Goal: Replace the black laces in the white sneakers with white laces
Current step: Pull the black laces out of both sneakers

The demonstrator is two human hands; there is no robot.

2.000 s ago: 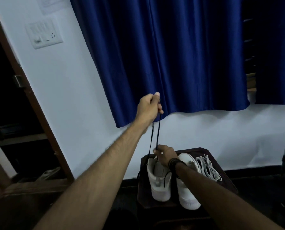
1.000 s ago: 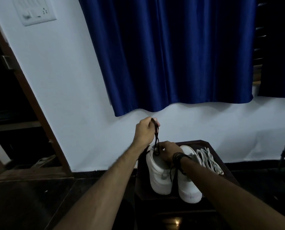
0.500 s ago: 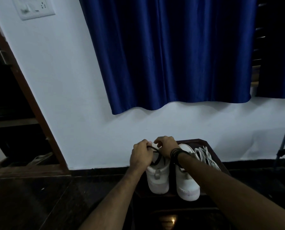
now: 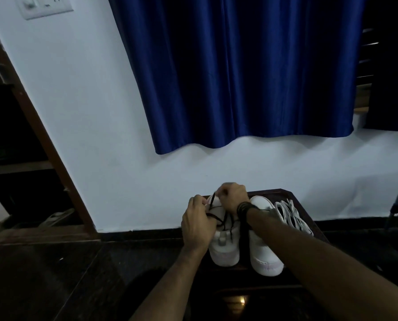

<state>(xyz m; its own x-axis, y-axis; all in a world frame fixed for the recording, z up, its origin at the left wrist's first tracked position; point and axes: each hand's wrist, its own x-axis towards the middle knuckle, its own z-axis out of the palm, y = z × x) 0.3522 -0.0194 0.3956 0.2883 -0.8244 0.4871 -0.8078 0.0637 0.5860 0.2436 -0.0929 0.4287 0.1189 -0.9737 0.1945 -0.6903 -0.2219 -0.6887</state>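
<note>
on the dark tabletop (image 4: pixel 309 218), both hands are pinching the black lace (image 4: pixel 219 218) over the left sneaker (image 4: pixel 224 249): left hand (image 4: pixel 199 224), right hand (image 4: pixel 232 196); white laces (image 4: pixel 293 215) are lying beside the right sneaker (image 4: pixel 264 258).

A small dark wooden counter (image 4: pixel 313 218) stands against the wall. On it two white sneakers (image 4: pixel 266 249) sit side by side. A heap of white laces (image 4: pixel 293 215) lies just right of them.
</note>
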